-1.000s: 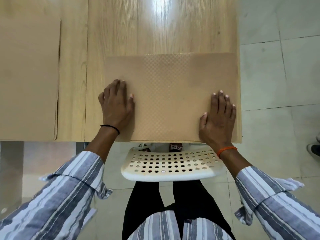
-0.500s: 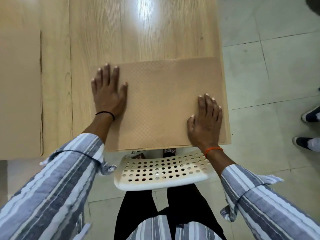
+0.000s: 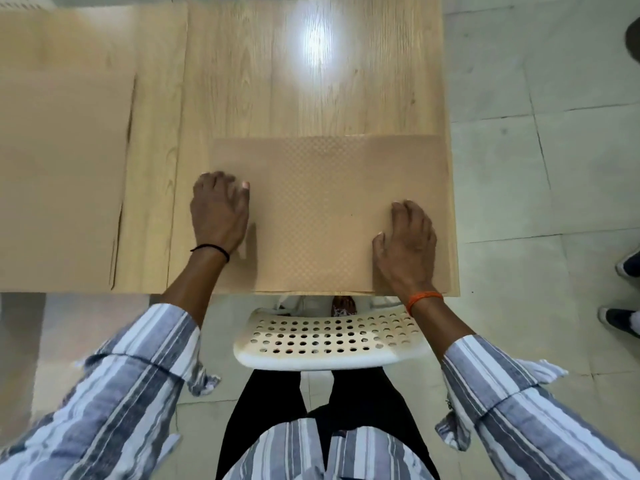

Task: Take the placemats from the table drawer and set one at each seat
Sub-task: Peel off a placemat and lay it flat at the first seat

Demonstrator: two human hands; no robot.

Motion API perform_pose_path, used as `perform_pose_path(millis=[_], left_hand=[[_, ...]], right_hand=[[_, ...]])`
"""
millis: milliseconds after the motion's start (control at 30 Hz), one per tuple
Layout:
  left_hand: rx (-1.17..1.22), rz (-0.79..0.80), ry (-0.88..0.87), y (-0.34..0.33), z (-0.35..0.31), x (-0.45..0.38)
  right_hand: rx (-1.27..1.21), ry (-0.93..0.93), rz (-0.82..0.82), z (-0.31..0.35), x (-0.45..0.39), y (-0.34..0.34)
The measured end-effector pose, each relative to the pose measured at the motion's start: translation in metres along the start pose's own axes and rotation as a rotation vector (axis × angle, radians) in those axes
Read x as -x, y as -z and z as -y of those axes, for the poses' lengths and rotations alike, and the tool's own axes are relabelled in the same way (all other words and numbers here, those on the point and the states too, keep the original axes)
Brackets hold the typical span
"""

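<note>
Your left hand rests on the left edge of the placemat, its fingers bent downward with the tips on the mat and the thumb tip out to the right; they curl over the surface without closing around anything. Your right hand lies near the mat's lower right corner, fingers together and bent at the knuckles, tips pressing the textured surface, thumb splayed to the left; it too holds nothing. The placemat lies flat on the wooden desk, its near edge lined up with the desk's front edge and its right edge almost at the desk's right side, directly in front of the white perforated chair pushed in below. A second placemat lies flat on the desk well to the left, apart from the first, with a strip of bare wood between them; its left part runs out of view. A black band circles your left wrist and an orange one your right. Your striped sleeves are rolled back from the forearms. Beyond the desk's right side is tiled floor, where dark shoes of another person show at the picture's right border. A bright glare sits on the wood above the mat.
</note>
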State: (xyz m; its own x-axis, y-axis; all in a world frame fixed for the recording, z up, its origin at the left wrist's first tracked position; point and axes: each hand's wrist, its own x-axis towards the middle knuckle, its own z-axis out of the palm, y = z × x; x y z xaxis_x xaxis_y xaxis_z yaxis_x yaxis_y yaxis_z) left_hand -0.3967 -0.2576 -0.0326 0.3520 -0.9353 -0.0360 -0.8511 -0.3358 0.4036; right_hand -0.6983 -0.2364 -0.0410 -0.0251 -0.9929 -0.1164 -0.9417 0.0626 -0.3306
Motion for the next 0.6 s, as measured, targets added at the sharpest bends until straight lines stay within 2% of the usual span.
perform_pose_path(millis=[100,233,433,600], left_hand=[[0.187,0.041,0.007,0.018,0.003,0.032],[0.393,0.111,0.076,0.053,0.021,0.061],[0.464,0.013,0.185,0.102,0.084,0.076],[0.504,-0.053,0.28,0.14,0.167,0.071]], right_hand=[[-0.178,0.066,0.023,0.031,0.002,0.01],[-0.376,0.182,0.199,0.085,0.009,0.01],[-0.493,0.398,0.538,0.176,0.029,-0.006],[-0.574,0.351,0.699,0.266,0.045,-0.029]])
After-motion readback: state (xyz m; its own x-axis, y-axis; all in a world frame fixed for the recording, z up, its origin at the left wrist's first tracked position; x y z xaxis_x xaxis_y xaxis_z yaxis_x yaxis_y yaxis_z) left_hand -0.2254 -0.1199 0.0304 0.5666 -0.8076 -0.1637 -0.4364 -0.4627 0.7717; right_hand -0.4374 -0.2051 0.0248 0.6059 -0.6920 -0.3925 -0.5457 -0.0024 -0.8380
